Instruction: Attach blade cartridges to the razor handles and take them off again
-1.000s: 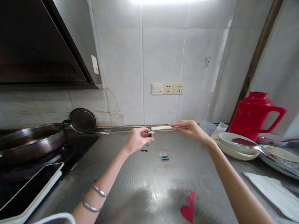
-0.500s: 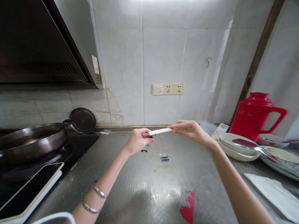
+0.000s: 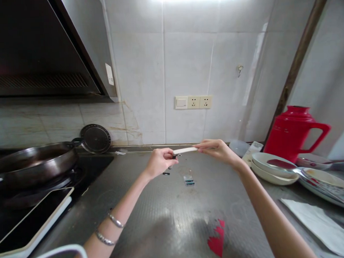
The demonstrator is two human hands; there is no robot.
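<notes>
A slim white object [image 3: 184, 150] is held level above the metal counter, between my two hands. My left hand [image 3: 161, 160] pinches its left end, with a small dark piece at the fingertips. My right hand [image 3: 215, 149] grips the right end between thumb and fingers. Below them on the counter lie a small clear case with dark strips [image 3: 188, 180] and a little black piece [image 3: 166, 173].
A steel pan [image 3: 33, 161] sits on the stove at left, near a white-edged tablet [image 3: 30, 222]. At right are a red thermos [image 3: 290, 135], stacked bowls [image 3: 273, 170] and a white sheet [image 3: 321, 225]. A red scrap [image 3: 217, 241] lies in front.
The white object has tilted slightly, and more of the dark piece shows at my left fingertips. Both hands keep nearly the same place.
</notes>
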